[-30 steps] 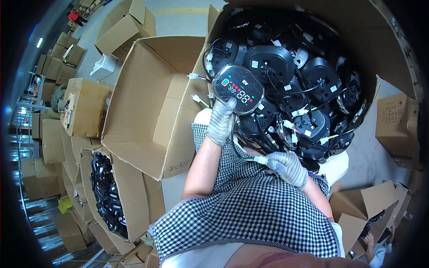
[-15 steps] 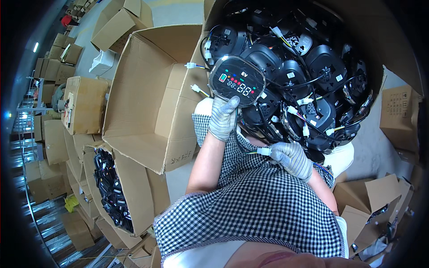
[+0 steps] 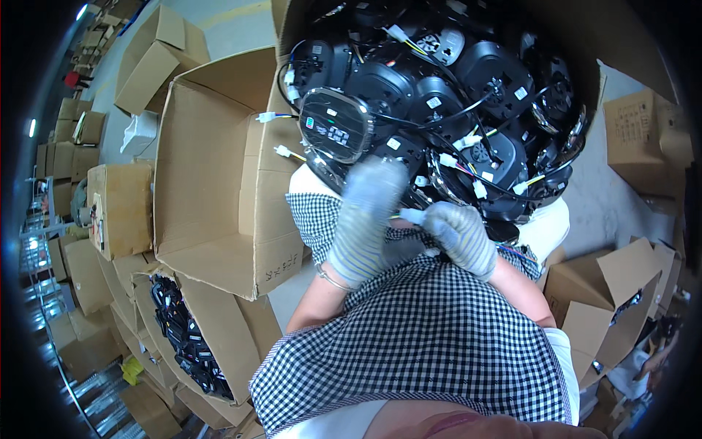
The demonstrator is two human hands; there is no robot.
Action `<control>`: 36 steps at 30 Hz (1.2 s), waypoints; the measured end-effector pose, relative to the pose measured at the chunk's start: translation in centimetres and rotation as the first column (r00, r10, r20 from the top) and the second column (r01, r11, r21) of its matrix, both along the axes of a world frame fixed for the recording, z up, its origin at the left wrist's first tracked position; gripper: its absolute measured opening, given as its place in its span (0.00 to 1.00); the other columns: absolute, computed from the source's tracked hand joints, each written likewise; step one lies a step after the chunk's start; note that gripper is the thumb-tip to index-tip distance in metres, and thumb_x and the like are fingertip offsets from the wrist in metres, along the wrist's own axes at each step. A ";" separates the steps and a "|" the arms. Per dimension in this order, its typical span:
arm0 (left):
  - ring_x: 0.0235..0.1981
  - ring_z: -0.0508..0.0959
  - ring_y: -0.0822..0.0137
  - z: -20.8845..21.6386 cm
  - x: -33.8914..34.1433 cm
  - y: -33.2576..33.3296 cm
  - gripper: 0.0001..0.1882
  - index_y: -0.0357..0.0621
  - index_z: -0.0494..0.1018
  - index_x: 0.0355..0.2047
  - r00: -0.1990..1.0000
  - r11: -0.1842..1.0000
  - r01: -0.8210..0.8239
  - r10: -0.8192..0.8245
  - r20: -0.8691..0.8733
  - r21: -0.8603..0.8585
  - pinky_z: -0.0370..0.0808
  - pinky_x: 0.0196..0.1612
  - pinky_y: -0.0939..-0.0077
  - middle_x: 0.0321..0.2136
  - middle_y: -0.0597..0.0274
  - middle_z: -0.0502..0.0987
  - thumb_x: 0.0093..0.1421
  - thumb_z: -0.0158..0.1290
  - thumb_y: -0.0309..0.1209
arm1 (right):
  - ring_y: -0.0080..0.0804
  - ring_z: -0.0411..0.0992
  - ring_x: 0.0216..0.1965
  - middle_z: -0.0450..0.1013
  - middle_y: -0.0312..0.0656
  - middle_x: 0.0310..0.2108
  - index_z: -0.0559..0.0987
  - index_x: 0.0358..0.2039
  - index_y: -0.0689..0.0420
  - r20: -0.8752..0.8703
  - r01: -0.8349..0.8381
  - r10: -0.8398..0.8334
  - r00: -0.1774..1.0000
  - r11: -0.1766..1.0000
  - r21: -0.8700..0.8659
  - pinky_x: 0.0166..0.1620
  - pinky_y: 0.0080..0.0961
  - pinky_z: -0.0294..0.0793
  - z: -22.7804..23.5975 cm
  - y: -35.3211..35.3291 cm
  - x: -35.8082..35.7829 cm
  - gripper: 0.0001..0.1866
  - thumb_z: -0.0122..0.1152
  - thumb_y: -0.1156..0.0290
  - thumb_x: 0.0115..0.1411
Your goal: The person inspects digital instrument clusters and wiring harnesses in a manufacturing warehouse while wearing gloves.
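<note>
Cardboard boxes (image 3: 219, 168) are standing open at left. Left hand (image 3: 365, 219) is blurring below the round display unit (image 3: 336, 134), grip unclear; right hand (image 3: 461, 235) is pinching a white connector (image 3: 411, 216) pointing left.

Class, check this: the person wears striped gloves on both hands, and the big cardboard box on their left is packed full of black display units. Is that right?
Not quite. The head view shows the big open cardboard box empty; the black display units fill the box ahead. Both the left hand and right hand do wear striped gloves.
</note>
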State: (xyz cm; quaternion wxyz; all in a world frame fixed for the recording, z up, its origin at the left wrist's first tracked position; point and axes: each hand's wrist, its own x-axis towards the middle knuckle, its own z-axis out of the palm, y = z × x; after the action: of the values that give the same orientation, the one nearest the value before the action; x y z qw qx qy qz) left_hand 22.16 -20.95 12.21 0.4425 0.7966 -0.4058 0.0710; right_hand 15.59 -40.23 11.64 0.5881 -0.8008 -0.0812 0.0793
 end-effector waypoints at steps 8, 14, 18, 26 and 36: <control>0.27 0.79 0.58 -4.1 -1.7 -0.3 0.14 0.44 0.75 0.39 0.951 0.967 -0.224 0.244 -0.190 0.122 0.75 0.32 0.71 0.30 0.54 0.79 0.51 0.58 0.30 | 0.40 0.73 0.29 0.72 0.43 0.27 0.76 0.28 0.55 0.468 0.314 0.031 0.883 0.703 -0.639 0.34 0.32 0.74 -2.9 -1.2 1.5 0.05 0.51 0.74 0.53; 0.32 0.80 0.68 -3.1 -0.6 1.2 0.12 0.42 0.76 0.42 0.824 0.896 -0.425 0.322 -0.467 -0.130 0.75 0.34 0.77 0.32 0.56 0.80 0.57 0.54 0.25 | 0.12 0.63 0.19 0.68 0.30 0.21 0.77 0.35 0.59 -0.184 0.563 -0.546 0.818 0.824 0.059 0.21 0.11 0.61 0.3 -6.1 5.0 0.17 0.51 0.56 0.64; 0.26 0.76 0.74 -4.0 -0.6 -0.3 0.15 0.38 0.73 0.47 0.809 0.923 -0.311 0.132 -0.573 -0.226 0.74 0.31 0.82 0.32 0.62 0.79 0.59 0.54 0.28 | 0.17 0.70 0.24 0.73 0.34 0.30 0.76 0.38 0.59 -0.345 0.441 -0.323 0.881 0.826 0.352 0.28 0.11 0.68 -1.1 -4.1 7.9 0.17 0.53 0.57 0.63; 0.39 0.77 0.64 -5.1 0.3 -3.0 0.26 0.33 0.63 0.55 0.446 0.788 -0.354 -0.332 -0.831 -0.504 0.74 0.46 0.70 0.42 0.49 0.76 0.65 0.45 0.42 | 0.20 0.61 0.23 0.64 0.34 0.27 0.72 0.31 0.57 -0.149 0.153 -0.038 0.988 0.311 0.938 0.28 0.17 0.61 -1.2 -1.2 6.6 0.17 0.57 0.54 0.61; 0.51 0.73 0.55 -4.0 1.3 -3.3 0.30 0.35 0.58 0.57 0.582 0.606 -0.449 -0.359 -0.729 -0.657 0.65 0.59 0.60 0.49 0.45 0.72 0.65 0.42 0.47 | 0.16 0.66 0.21 0.72 0.36 0.33 0.75 0.39 0.57 -0.398 0.508 -0.325 0.858 0.414 0.756 0.26 0.12 0.66 -3.2 -3.5 5.5 0.18 0.59 0.54 0.59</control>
State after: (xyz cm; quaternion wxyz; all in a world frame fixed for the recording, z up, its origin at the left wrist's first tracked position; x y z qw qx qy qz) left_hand 23.45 -24.27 8.18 0.8771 0.4627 -0.0567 -0.1160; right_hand 21.12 -43.77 8.46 0.9037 -0.3990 0.1495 -0.0433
